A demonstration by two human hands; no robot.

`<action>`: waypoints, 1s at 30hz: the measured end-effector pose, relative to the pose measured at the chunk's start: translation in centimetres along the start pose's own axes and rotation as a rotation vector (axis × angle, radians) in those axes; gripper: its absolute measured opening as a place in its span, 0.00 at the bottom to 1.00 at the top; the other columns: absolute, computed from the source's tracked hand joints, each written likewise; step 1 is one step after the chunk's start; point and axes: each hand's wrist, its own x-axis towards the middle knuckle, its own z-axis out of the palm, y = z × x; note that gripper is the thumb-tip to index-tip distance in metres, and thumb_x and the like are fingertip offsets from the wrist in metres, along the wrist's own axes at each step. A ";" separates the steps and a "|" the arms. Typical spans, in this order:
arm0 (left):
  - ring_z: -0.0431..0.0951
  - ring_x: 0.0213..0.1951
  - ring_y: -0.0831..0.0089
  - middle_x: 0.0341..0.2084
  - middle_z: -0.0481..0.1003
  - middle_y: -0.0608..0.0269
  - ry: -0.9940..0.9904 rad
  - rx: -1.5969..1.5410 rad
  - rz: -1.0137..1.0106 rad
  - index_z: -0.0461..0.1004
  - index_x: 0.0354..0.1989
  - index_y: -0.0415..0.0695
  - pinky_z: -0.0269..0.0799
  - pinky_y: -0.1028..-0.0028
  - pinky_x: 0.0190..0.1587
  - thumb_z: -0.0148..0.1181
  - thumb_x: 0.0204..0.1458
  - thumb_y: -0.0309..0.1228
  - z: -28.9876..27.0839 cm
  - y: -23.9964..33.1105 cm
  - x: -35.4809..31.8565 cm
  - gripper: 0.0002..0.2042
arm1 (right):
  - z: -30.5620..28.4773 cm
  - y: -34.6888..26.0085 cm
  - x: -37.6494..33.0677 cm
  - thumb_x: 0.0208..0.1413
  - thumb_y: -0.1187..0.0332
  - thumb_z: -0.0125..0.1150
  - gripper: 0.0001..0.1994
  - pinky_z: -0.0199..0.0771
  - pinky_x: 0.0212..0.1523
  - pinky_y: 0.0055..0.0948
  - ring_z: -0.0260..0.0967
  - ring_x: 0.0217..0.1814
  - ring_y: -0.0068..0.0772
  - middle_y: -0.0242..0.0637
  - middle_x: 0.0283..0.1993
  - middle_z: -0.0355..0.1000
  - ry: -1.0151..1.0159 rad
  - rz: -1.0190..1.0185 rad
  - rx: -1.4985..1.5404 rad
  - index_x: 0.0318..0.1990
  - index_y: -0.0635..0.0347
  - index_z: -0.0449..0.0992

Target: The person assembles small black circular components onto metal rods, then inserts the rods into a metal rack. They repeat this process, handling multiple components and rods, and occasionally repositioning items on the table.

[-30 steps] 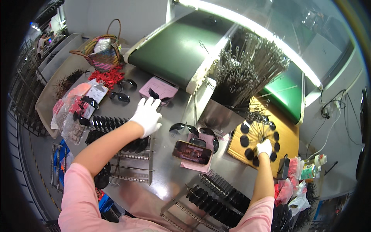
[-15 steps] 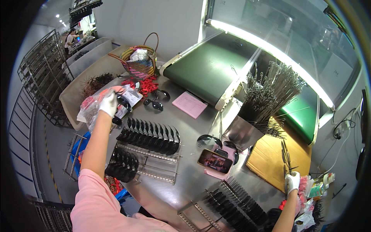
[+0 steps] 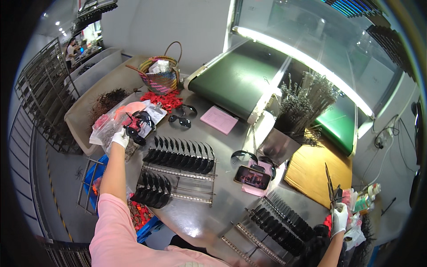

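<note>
My left hand [image 3: 120, 137], in a white glove, is closed at the edge of a pair of black sunglasses [image 3: 135, 135]. Beneath and beside these lie clear plastic bags [image 3: 106, 131] and more dark eyewear [image 3: 143, 117]. My gloved right hand [image 3: 339, 219] grips thin dark metal wire hooks [image 3: 330, 183] that stick up from the fist at the right of the table. Near my left forearm, metal racks [image 3: 180, 174] carry rows of black lenses [image 3: 178, 161]. Another rack of black lenses [image 3: 272, 224] lies between my arms at the front.
A phone [image 3: 252, 177] leans near loose lenses in the middle. Behind stand a metal box of wire hooks [image 3: 279, 147], a brown board [image 3: 318, 171] and a green conveyor belt [image 3: 240, 75]. A woven basket [image 3: 162, 82], red pieces [image 3: 165, 100] and pink paper [image 3: 219, 119] lie at the back left.
My left hand has come down and toward me, from over the bags to the edge of the sunglasses. My right hand still grips the wire hooks. The whole view has shifted slightly.
</note>
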 end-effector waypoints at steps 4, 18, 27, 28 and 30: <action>0.80 0.46 0.67 0.46 0.78 0.55 -0.103 0.094 0.094 0.74 0.59 0.36 0.80 0.72 0.52 0.53 0.65 0.19 -1.1 -1.1 1.9 0.15 | -2.0 -3.2 -5.7 0.55 0.79 0.62 0.16 0.64 0.29 0.18 0.62 0.30 0.15 0.23 0.32 0.66 0.008 0.108 0.112 0.50 0.56 0.72; 0.78 0.44 0.67 0.40 0.79 0.65 -0.613 0.806 0.686 0.78 0.51 0.43 0.71 0.65 0.54 0.55 0.58 0.33 7.1 -9.9 -28.4 0.15 | 1.6 -13.9 -21.5 0.45 0.83 0.63 0.25 0.69 0.36 0.24 0.61 0.34 0.21 0.30 0.38 0.62 0.264 -0.187 -0.009 0.55 0.60 0.75; 0.63 0.69 0.64 0.72 0.56 0.51 -1.856 0.528 -0.229 0.43 0.78 0.44 0.59 0.60 0.71 0.76 0.44 0.27 6.3 -28.8 -64.7 0.55 | 7.9 -18.2 -27.1 0.41 0.79 0.67 0.35 0.73 0.38 0.38 0.68 0.37 0.43 0.42 0.41 0.65 0.165 -0.427 -0.074 0.64 0.57 0.72; 0.64 0.69 0.62 0.75 0.50 0.52 -1.854 0.439 -0.415 0.36 0.79 0.49 0.59 0.59 0.72 0.79 0.42 0.26 6.5 -29.1 -65.8 0.61 | 7.8 -18.4 -27.1 0.41 0.77 0.69 0.35 0.74 0.38 0.38 0.69 0.38 0.43 0.43 0.42 0.68 0.168 -0.560 -0.093 0.64 0.56 0.73; 0.64 0.70 0.60 0.79 0.41 0.54 -1.789 0.484 -0.574 0.29 0.81 0.58 0.60 0.56 0.71 0.79 0.44 0.25 5.9 -28.8 -67.6 0.65 | 7.2 -18.7 -27.9 0.41 0.76 0.72 0.36 0.74 0.43 0.39 0.70 0.43 0.46 0.44 0.44 0.70 0.046 -0.500 -0.014 0.64 0.56 0.73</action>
